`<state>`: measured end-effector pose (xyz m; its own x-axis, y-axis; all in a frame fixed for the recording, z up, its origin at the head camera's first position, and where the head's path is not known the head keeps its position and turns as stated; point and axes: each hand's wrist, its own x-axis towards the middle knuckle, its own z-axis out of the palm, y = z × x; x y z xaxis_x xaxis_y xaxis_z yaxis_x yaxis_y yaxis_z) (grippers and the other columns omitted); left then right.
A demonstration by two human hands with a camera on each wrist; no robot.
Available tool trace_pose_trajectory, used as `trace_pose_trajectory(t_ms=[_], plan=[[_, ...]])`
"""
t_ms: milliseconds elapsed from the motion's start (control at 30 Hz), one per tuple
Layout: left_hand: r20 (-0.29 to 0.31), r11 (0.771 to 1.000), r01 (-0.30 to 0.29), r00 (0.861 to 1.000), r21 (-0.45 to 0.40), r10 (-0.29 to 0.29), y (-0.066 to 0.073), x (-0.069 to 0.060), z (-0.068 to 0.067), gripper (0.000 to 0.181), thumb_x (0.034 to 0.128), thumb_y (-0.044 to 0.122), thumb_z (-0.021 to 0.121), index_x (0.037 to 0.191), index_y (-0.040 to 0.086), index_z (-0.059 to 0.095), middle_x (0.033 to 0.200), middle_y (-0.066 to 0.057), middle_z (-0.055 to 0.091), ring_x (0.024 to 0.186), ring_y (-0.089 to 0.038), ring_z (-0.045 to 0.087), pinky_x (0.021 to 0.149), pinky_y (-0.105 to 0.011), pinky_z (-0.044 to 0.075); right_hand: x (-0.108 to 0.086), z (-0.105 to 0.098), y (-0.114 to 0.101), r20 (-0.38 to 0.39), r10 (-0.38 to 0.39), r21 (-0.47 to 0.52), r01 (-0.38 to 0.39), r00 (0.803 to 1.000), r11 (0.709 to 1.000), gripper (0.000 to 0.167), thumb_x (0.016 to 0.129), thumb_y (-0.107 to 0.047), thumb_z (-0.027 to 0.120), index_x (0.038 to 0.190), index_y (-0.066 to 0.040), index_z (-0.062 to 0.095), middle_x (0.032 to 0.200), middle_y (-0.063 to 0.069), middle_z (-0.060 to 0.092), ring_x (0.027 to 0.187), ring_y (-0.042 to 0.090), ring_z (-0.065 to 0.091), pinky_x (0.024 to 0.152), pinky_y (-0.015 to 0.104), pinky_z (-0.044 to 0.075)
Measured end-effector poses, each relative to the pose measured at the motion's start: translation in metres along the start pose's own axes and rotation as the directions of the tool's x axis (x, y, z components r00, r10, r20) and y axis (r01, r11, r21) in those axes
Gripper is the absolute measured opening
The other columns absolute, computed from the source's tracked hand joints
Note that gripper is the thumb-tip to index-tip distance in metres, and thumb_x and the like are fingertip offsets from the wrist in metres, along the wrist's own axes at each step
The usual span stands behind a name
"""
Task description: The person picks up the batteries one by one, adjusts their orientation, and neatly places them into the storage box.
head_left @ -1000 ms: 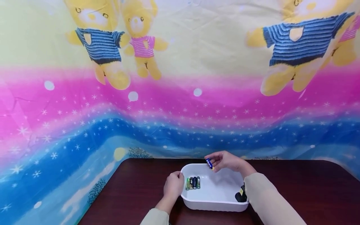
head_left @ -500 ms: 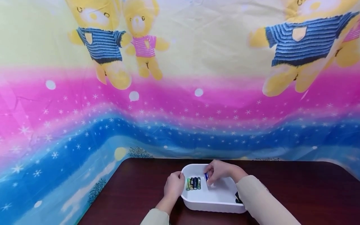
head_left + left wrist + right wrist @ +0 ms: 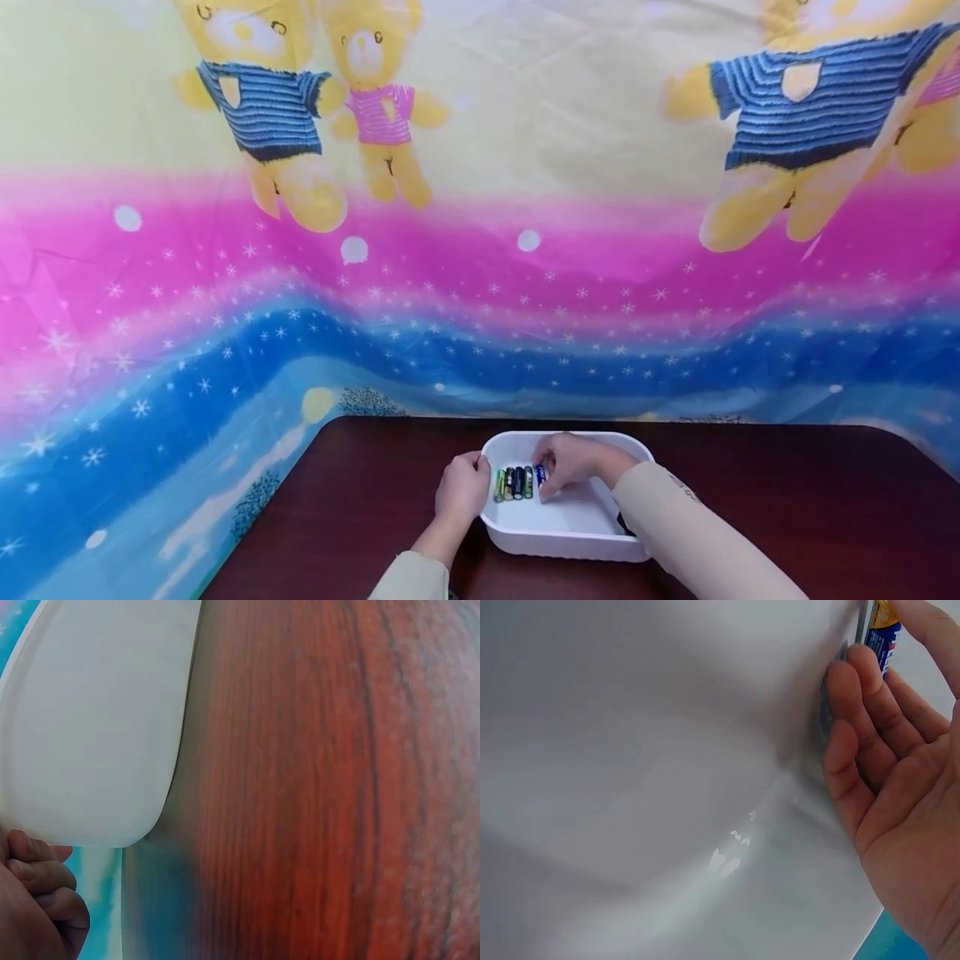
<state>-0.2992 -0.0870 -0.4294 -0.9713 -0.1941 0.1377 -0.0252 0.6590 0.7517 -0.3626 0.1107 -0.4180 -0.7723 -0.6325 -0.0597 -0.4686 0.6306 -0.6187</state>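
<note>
In the head view, my left hand (image 3: pixel 461 492) grips the left rim of a white plastic basin (image 3: pixel 566 546). Its curled fingers (image 3: pixel 56 881) show at the basin's edge in the left wrist view. Inside the basin, my right hand (image 3: pixel 573 461) pinches a blue battery (image 3: pixel 540 477) with a yellow end between thumb and fingers. That battery is just right of a row of several batteries (image 3: pixel 518 483), green and dark ones, lying side by side near the left wall. From the right wrist view, part of the blue battery's label (image 3: pixel 885 645) shows at the fingertips.
A dark object (image 3: pixel 624 525) lies at the basin's right end, mostly hidden by my right sleeve (image 3: pixel 690 525). The basin stands on a dark red-brown wooden table (image 3: pixel 787 492). A printed cloth (image 3: pixel 480 350) with bears hangs behind the table.
My right hand has carried the blue battery from above the far rim down and left into the basin, beside the row. The left hand keeps its grip on the rim.
</note>
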Motion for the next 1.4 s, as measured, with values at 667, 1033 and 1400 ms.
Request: trace_pose_trajectory(t_ms=[667, 1033, 1400], plan=[[0.003, 1.0, 0.012, 1.0, 0.004, -0.012, 0.0006, 0.0003, -0.0032, 0.031, 0.0926, 0.022, 0.051, 0.113, 0.004, 0.066, 0.104, -0.01, 0.066, 0.09, -0.022, 0.062, 0.074, -0.043, 0.051, 0.0073, 0.0045, 0.0012, -0.009, 0.012, -0.036, -0.012, 1.0, 0.999, 0.046, 0.065, -0.025, 0.083, 0.102, -0.005, 0.063, 0.065, 0.0, 0.056, 0.05, 0.008, 0.048, 0.051, 0.025, 0.043], [-0.001, 1.0, 0.007, 1.0, -0.003, -0.007, 0.0001, 0.0006, -0.0025, 0.03, 0.0923, 0.022, 0.052, 0.111, 0.003, 0.066, 0.102, -0.01, 0.066, 0.087, -0.021, 0.062, 0.073, -0.042, 0.051, 0.0082, 0.0054, -0.0003, -0.007, 0.034, -0.032, -0.034, 0.999, 0.999, 0.048, 0.065, -0.025, 0.083, 0.103, -0.004, 0.063, 0.065, 0.0, 0.056, 0.051, 0.009, 0.048, 0.052, 0.025, 0.043], [-0.002, 1.0, -0.013, 1.0, -0.01, 0.013, -0.0006, 0.0003, -0.0001, 0.03, 0.0924, 0.021, 0.052, 0.111, 0.002, 0.066, 0.101, -0.011, 0.067, 0.088, -0.021, 0.063, 0.074, -0.043, 0.051, 0.0069, 0.0036, 0.0012, 0.025, 0.05, 0.136, -0.053, 0.998, 0.989, 0.048, 0.068, -0.014, 0.081, 0.109, 0.002, 0.061, 0.07, 0.004, 0.06, 0.056, 0.013, 0.054, 0.055, 0.031, 0.049]])
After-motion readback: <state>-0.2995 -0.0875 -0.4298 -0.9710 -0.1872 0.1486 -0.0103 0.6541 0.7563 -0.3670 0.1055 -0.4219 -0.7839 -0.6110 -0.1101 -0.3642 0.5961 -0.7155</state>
